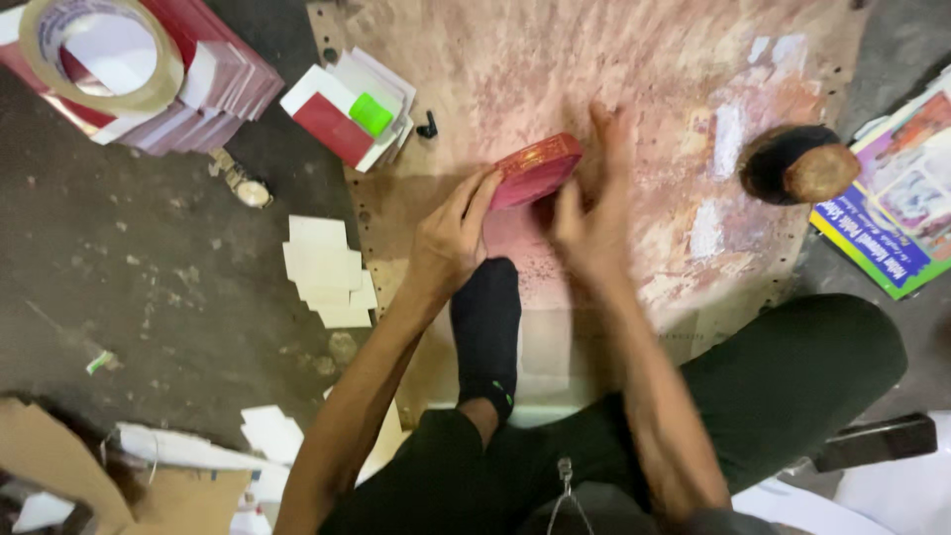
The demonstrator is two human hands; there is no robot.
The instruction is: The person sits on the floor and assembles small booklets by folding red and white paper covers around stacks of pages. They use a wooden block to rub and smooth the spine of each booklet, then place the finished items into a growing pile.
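- At far left, a roll of tape [99, 54] rests on a leaning stack of red-and-white books [213, 84] on the floor [149, 248]; they look set aside but within your reach.
- Just right of that, a smaller pile of red and white covers [342, 109] carries a green cap-like piece [370, 113], and loose white card pieces [327, 272] lie below on the floor.
- Your left hand [451, 243] pinches the near-left end of the small red book [536, 168], fingertips on its edge, likely to hold it steady against the worn board [634, 59] you work on.
- The red book sits tilted between your two hands, just above your black-socked foot [485, 332].
- Your right hand [594, 223] is blurred, fingers spread, at the book's right side; you cannot tell whether it grips or only brushes it.
- Further right, a dark rounded tool with a brown end [797, 163] lies on the board, well apart from both hands.
- At far right, colourful printed sheets [897, 213] lie off the board's edge.
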